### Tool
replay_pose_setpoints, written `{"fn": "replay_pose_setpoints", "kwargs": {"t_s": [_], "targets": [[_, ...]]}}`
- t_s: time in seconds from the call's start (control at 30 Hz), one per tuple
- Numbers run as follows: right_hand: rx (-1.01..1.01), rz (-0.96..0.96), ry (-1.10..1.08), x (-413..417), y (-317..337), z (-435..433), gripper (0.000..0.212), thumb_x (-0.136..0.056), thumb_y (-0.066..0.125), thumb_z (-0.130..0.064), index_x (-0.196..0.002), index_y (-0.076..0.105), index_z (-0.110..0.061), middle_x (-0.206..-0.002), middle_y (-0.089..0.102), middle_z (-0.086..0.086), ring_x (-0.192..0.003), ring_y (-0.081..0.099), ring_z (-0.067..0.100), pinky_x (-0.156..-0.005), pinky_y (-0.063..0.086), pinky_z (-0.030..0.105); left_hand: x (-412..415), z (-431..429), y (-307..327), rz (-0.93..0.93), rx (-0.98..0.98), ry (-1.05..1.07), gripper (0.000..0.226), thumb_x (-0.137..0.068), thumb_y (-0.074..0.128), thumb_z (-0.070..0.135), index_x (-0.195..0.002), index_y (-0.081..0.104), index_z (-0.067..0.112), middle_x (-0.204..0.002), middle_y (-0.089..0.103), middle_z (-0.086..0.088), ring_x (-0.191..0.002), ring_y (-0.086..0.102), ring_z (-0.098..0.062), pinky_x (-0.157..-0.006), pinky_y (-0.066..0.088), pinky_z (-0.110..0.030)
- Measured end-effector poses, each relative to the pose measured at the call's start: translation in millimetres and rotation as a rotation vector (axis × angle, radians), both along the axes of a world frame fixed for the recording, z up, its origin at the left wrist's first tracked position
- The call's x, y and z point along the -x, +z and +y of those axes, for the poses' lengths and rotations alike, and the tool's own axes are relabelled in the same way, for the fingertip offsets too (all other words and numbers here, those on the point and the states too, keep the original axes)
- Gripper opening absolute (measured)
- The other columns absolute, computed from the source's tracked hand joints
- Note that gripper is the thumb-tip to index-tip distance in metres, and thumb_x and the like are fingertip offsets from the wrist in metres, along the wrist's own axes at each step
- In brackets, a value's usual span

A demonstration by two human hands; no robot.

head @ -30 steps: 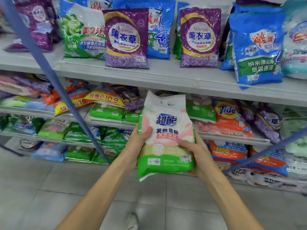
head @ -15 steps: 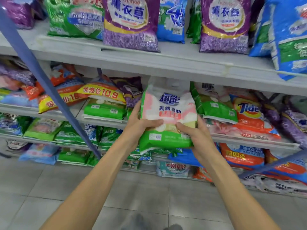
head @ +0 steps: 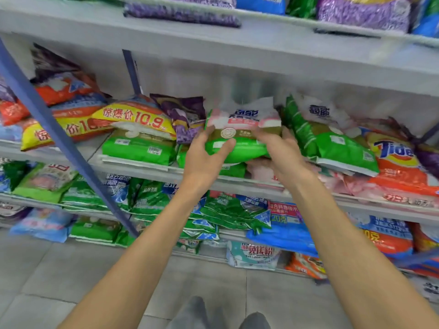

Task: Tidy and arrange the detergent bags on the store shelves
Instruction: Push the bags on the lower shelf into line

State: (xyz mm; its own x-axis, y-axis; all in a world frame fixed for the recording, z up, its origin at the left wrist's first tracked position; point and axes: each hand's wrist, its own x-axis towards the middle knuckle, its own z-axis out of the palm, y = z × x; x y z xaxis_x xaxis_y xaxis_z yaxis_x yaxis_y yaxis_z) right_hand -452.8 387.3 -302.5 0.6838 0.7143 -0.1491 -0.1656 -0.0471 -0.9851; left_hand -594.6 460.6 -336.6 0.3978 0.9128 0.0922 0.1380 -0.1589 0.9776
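A white, pink and green detergent bag (head: 240, 129) lies tilted back over the middle shelf (head: 237, 184), on top of other green and pink bags. My left hand (head: 204, 157) grips its lower left corner, thumb across the green front. My right hand (head: 282, 155) holds its lower right side, fingers curled round the edge. A matching green and white bag (head: 332, 141) leans just to the right. A flat green bag (head: 140, 148) lies to the left under a yellow price-marked bag (head: 137, 119).
A purple bag (head: 187, 117) is wedged left of the held bag. An orange Tide bag (head: 401, 162) sits at the right. A blue slanted shelf post (head: 59, 138) crosses the left side. The shelf above (head: 213, 51) overhangs closely. Lower shelves hold several green, blue and orange bags.
Both hands have carried the bag up and forward from in front of the shelves onto the middle shelf stack. The view has moved closer and lower.
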Motion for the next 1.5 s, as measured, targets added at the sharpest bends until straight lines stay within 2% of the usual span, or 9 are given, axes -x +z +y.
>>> {"fn": "replay_pose_setpoints", "kwargs": {"t_s": [0.1, 0.2, 0.33, 0.53, 0.6, 0.73, 0.9, 1.27, 1.5], "targets": [[-0.011, -0.010, 0.033, -0.6, -6.4, -3.8, 0.058, -0.080, 0.081, -0.003, -0.131, 0.055, -0.012, -0.111, 0.075, 0.011, -0.094, 0.076, 0.026, -0.068, 0.063, 0.040, 4.1, 0.6, -1.0, 0.125, -0.006, -0.044, 0.092, -0.075, 0.086, 0.051, -0.153, 0.042, 0.027, -0.157, 0.043, 0.004, -0.144, 0.039, -0.011, -0.121, 0.032, -0.037], [0.046, -0.149, -0.017, 6.3, -11.9, -12.8, 0.071, -0.074, 0.089, -0.016, -0.135, 0.055, -0.018, -0.109, 0.076, 0.002, -0.093, 0.077, 0.018, -0.069, 0.064, 0.037, 6.9, -1.2, 10.3, 0.295, -0.054, -0.084, 0.105, -0.070, 0.089, 0.051, -0.157, 0.035, 0.030, -0.166, 0.029, 0.003, -0.152, 0.027, -0.014, -0.120, 0.026, -0.035], [0.158, -0.372, -0.090, 15.4, -6.4, -23.1, 0.052, -0.082, 0.085, -0.025, -0.126, 0.059, -0.021, -0.104, 0.072, -0.006, -0.075, 0.068, -0.009, -0.056, 0.048, 0.004, 7.6, -8.5, 25.7, 0.395, -0.064, -0.094, 0.101, -0.075, 0.085, 0.051, -0.158, 0.033, 0.028, -0.168, 0.022, -0.001, -0.154, 0.021, -0.018, -0.120, 0.025, -0.035], [0.239, -0.341, -0.016, 23.3, 21.9, -56.1, 0.040, -0.091, 0.075, -0.008, -0.123, 0.057, -0.023, -0.103, 0.068, -0.009, -0.073, 0.063, -0.018, -0.062, 0.045, 0.001, 21.4, -27.1, 61.4, 0.503, -0.058, -0.111, 0.074, -0.082, 0.082, 0.043, -0.145, 0.053, 0.018, -0.156, 0.046, -0.006, -0.144, 0.041, -0.022, -0.116, 0.033, -0.034], [0.310, -0.402, 0.002, 27.9, 41.3, -68.2, 0.047, -0.089, 0.079, -0.018, -0.132, 0.060, -0.021, -0.119, 0.067, -0.006, -0.093, 0.064, -0.010, -0.077, 0.046, 0.005, 24.6, -35.0, 80.9, 0.525, -0.073, -0.149, 0.068, -0.083, 0.081, 0.040, -0.143, 0.056, 0.017, -0.150, 0.054, -0.005, -0.137, 0.049, -0.021, -0.112, 0.037, -0.030], [0.390, -0.539, 0.046, 39.6, 89.8, -94.9, 0.070, -0.081, 0.073, -0.047, -0.144, 0.055, -0.022, -0.139, 0.057, -0.008, -0.122, 0.057, 0.010, -0.103, 0.046, 0.033, 29.5, -58.2, 121.5, 0.546, -0.171, -0.243, 0.063, -0.088, 0.075, 0.039, -0.144, 0.056, 0.018, -0.149, 0.055, -0.004, -0.137, 0.049, -0.020, -0.114, 0.035, -0.030], [0.427, -0.697, -0.011, 37.2, 135.2, -130.6, 0.056, -0.093, 0.069, -0.037, -0.146, 0.052, -0.028, -0.148, 0.053, -0.010, -0.135, 0.047, 0.007, -0.115, 0.039, 0.035, 20.3, -80.2, 161.0, 0.493, -0.318, -0.375, 0.058, -0.092, 0.069, 0.037, -0.145, 0.055, 0.019, -0.149, 0.055, 0.000, -0.140, 0.046, -0.016, -0.119, 0.033, -0.032], [0.552, -0.731, -0.270, 8.3, 166.7, -250.2, 0.059, -0.094, 0.061, -0.056, -0.146, 0.051, -0.032, -0.151, 0.049, -0.015, -0.140, 0.042, 0.005, -0.117, 0.032, 0.027, -37.4, -148.9, 194.1, 0.398, -0.506, -0.582, 0.061, -0.095, 0.062, 0.049, -0.151, 0.048, 0.028, -0.156, 0.045, 0.010, -0.148, 0.034, -0.009, -0.123, 0.029, -0.036], [0.592, -0.654, -0.361, -35.9, 179.4, -329.7, 0.062, -0.093, 0.055, -0.066, -0.148, 0.047, -0.039, -0.152, 0.047, -0.018, -0.142, 0.040, 0.006, -0.116, 0.038, 0.037, -89.6, -204.7, 214.8, 0.338, -0.536, -0.611, 0.060, -0.095, 0.063, 0.048, -0.150, 0.048, 0.032, -0.156, 0.045, 0.013, -0.147, 0.035, -0.007, -0.123, 0.028, -0.035]]}}
